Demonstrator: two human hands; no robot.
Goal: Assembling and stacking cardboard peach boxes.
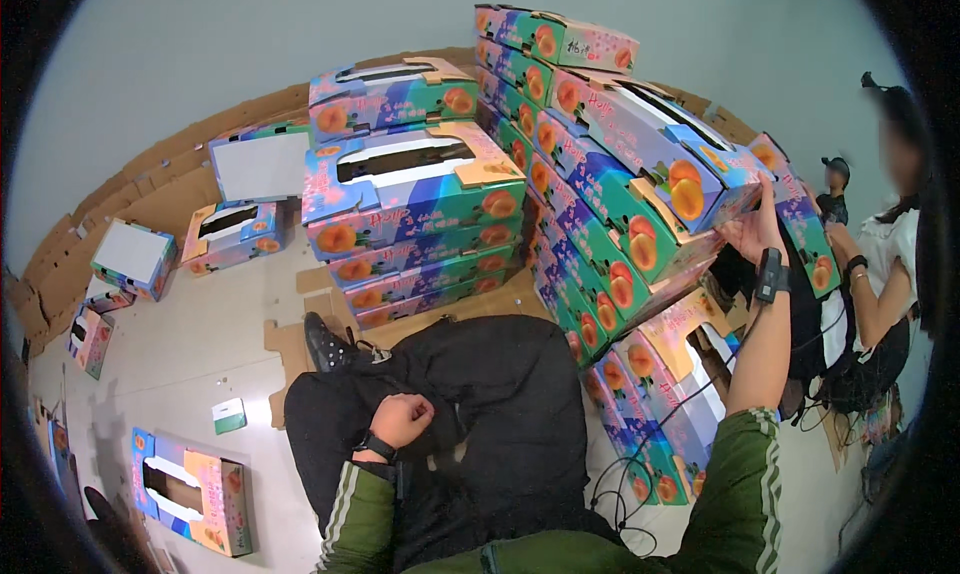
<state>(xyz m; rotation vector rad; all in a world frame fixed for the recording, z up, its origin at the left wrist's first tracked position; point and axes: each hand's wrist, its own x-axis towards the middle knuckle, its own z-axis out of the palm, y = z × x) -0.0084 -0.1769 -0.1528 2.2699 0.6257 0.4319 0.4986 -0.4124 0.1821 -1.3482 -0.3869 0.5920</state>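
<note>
Room: pale wall [250,44], light floor [170,374].
Top box [635,139]: on the right-hand stack [590,224], at your right hand.
Right hand [740,236]: touching the box's near end; finger closure cannot be told.
Left hand [402,419]: loosely curled at your thigh, nothing visible in it.
Slip risk: uneven one-handed force could tip the box.
Snag risk: black cable [628,461] beside your right leg could catch your forearm.
Obstructions: co-worker [890,244] and tilted box [800,219] at right; middle stack [420,224] ahead.

Fruit boxes [640,139]: over a dozen, overlapping, exact count unclear. Wearer's hands [403,421]: two. Green sleeves [735,474]: two. Wristbands [770,276]: three. Other people [897,236]: at least two.
</note>
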